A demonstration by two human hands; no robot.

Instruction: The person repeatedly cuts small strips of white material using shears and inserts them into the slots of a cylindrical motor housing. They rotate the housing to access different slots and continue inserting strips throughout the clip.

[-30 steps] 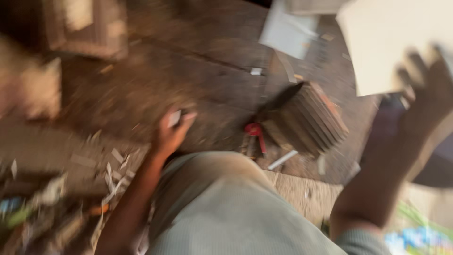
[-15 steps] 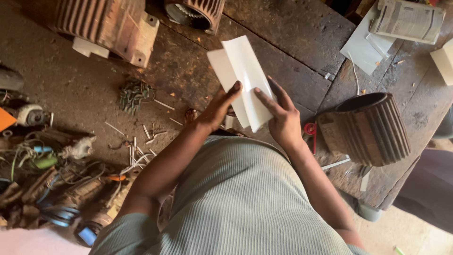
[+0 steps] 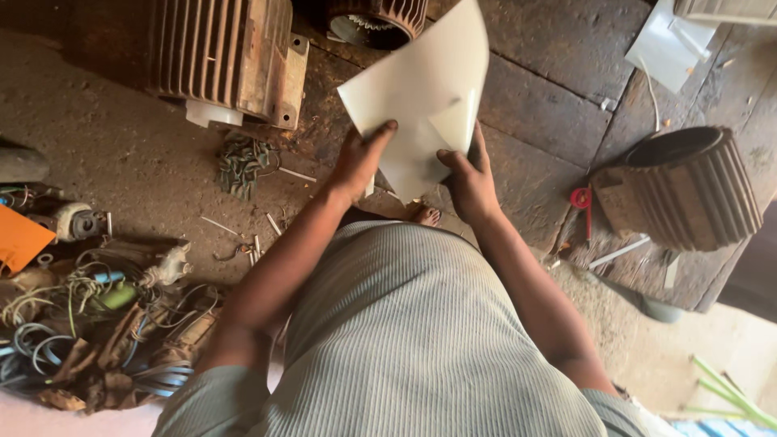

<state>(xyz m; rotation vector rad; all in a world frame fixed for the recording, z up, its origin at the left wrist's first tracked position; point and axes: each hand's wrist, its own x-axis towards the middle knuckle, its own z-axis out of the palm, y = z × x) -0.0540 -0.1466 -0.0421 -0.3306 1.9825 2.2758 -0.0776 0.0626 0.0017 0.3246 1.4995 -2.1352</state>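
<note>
Both hands hold a stiff white sheet [image 3: 421,93] in front of my body, tilted, with a fold or second layer showing at its lower right. My left hand [image 3: 360,158] pinches the sheet's lower left edge, thumb on top. On the sheet's lower right edge, my right hand [image 3: 469,182] grips with the thumb over the front. Below the hands, a bare foot [image 3: 423,214] rests on the dirt floor.
A ribbed motor housing [image 3: 222,53] lies at the upper left, another ribbed casing [image 3: 688,194] at the right on a dark wooden platform [image 3: 550,113]. A red-handled tool [image 3: 583,202] lies beside that casing. Tangled wires and scrap [image 3: 97,324] are piled at the lower left. More white sheets [image 3: 668,44] lie at the upper right.
One second ago my hands were apart, the right one reaching toward white sheets. Since half a second ago the sheet has come closer and tilted; both hands now grip its lower edge.
</note>
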